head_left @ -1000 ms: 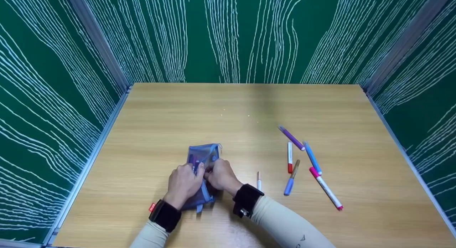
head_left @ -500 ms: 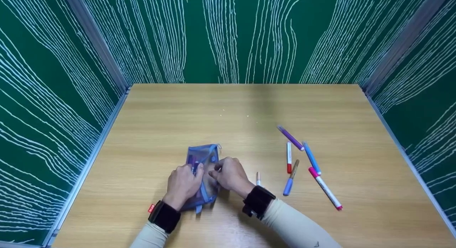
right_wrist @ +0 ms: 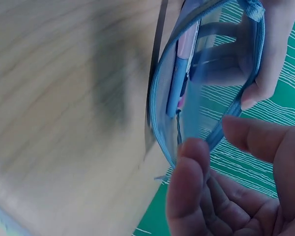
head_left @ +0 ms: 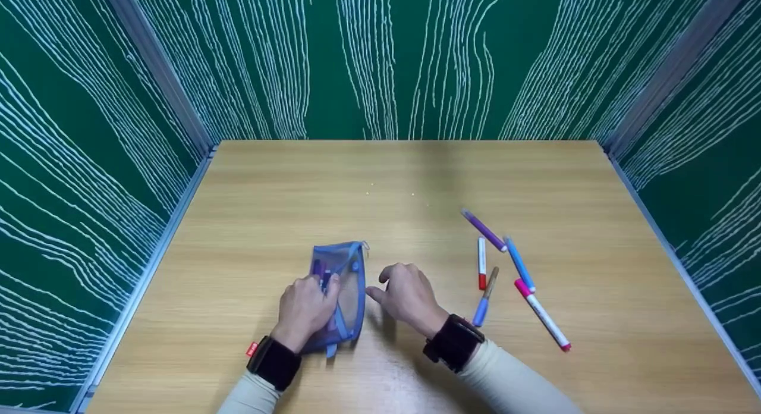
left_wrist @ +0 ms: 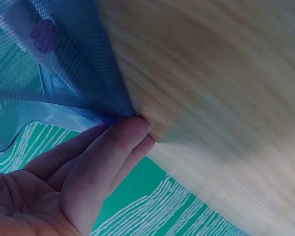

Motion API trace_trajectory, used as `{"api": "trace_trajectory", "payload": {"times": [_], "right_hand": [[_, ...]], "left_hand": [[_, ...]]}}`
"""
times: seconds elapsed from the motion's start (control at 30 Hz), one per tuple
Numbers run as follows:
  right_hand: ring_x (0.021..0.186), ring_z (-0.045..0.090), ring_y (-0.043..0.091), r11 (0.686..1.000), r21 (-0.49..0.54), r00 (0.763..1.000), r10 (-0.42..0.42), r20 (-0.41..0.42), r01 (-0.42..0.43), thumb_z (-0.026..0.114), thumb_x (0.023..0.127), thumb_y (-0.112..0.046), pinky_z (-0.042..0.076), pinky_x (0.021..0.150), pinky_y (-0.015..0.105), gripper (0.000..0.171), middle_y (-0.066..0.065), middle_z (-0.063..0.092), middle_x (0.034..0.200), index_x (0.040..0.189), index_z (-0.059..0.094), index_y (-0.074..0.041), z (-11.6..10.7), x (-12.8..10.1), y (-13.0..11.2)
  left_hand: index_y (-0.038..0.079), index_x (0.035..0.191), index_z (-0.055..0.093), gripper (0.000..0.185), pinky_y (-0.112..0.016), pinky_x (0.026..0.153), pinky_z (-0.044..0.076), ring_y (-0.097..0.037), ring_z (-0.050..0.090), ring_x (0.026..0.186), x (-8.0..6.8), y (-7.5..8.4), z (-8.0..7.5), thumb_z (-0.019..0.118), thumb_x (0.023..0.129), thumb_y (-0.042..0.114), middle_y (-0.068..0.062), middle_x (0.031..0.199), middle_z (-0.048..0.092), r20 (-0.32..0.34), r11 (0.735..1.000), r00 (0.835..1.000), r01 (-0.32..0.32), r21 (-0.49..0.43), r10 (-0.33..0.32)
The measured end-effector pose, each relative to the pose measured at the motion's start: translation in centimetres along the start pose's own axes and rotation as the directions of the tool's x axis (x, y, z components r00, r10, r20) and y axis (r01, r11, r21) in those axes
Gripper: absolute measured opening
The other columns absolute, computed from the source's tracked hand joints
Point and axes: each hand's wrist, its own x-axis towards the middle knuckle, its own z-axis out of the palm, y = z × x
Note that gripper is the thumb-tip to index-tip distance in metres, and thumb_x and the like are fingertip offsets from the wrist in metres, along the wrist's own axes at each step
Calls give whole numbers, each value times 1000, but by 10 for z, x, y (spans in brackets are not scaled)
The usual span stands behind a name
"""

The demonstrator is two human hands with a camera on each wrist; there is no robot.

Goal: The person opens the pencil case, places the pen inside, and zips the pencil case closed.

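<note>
A blue mesh pencil pouch (head_left: 352, 286) sits at the front of the table, left of centre, its zippered mouth gaping to the right. My left hand (head_left: 304, 307) grips its left side, the thumb over the top edge in the right wrist view and the fingers behind the mesh. Inside the pouch, in that view, lie markers, one with a blue cap (right_wrist: 176, 87). Just right of the mouth is my right hand (head_left: 409, 296), with nothing in it, thumb and index finger apart and the other fingers loosely bent. In the left wrist view, the fingertips press the mesh (left_wrist: 96, 64).
Right of my hands lie a purple marker (head_left: 484, 230), a blue one (head_left: 519, 263), a white one with a red cap (head_left: 482, 262), a brown-and-blue one (head_left: 487, 296) and a white one with a pink cap (head_left: 546, 319). Green walls with white lines enclose the wooden table (head_left: 285, 182).
My right hand has drawn out of the pouch mouth and moved right, its wrist now covering the small white marker. The left hand keeps its grip; the pouch has barely shifted.
</note>
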Motion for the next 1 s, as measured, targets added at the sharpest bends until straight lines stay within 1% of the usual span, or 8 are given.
{"api": "trace_trajectory", "payload": {"times": [0.1,0.2,0.4,0.53,0.63,0.73,0.87,1.0], "right_hand": [[74,71,24,999,-40,1000,-18,-11,18,83,84,-33,56,70,43,34,12,76,86,92,78,-1,-4,-3,3],[74,70,25,996,-88,1000,-15,-17,13,83,83,-34,56,69,44,31,12,76,86,88,77,-3,-7,-6,6],[67,64,19,989,-147,1000,13,-8,-14,84,83,-34,55,67,41,30,10,75,84,85,76,-5,-17,-11,12],[62,58,18,981,-188,999,46,3,-45,82,84,-37,52,62,39,32,6,71,77,84,75,-5,-25,-13,15],[58,55,17,976,-209,997,71,10,-68,82,84,-38,47,56,36,33,1,65,69,78,72,-7,-32,-14,16],[54,52,15,972,-219,996,91,16,-85,83,84,-37,42,50,32,35,-2,58,62,69,67,-10,-37,-15,19],[49,45,13,961,-261,995,95,19,-87,84,83,-36,34,46,28,45,-5,46,55,58,53,-14,-41,-19,25],[48,42,12,936,-348,998,67,0,-63,85,80,-36,32,42,28,57,-6,38,54,54,38,-18,-40,-24,33]], "left_hand": [[12,65,55,47,-46,56,51,-31,65,61,-1,0,1,53,100,42,-13,70,65,-7,1000,1000,1,2,-1],[13,64,53,48,-44,54,49,-25,60,57,-1,0,0,52,101,43,-9,66,61,6,1000,1000,5,-2,-5],[15,63,50,49,-37,51,45,-19,53,54,0,2,-2,51,102,43,-4,63,55,31,1000,999,13,-16,-12],[14,63,49,49,-35,50,42,-18,52,53,1,2,-3,51,102,43,-3,62,53,37,1000,999,11,-24,-10],[14,62,49,50,-34,50,42,-18,52,52,1,3,-4,50,102,43,-2,61,53,40,1000,999,12,-24,-11],[14,62,49,50,-35,50,43,-18,52,53,0,3,-3,50,103,44,-3,62,53,43,1000,999,9,-17,-8],[15,62,48,50,-35,50,43,-19,52,53,-1,2,-3,50,103,44,-3,62,53,42,1000,999,10,-12,-9],[14,61,49,49,-36,49,43,-18,51,50,-2,1,-1,52,101,42,-3,60,52,13,1000,1000,-3,-20,3]]}}
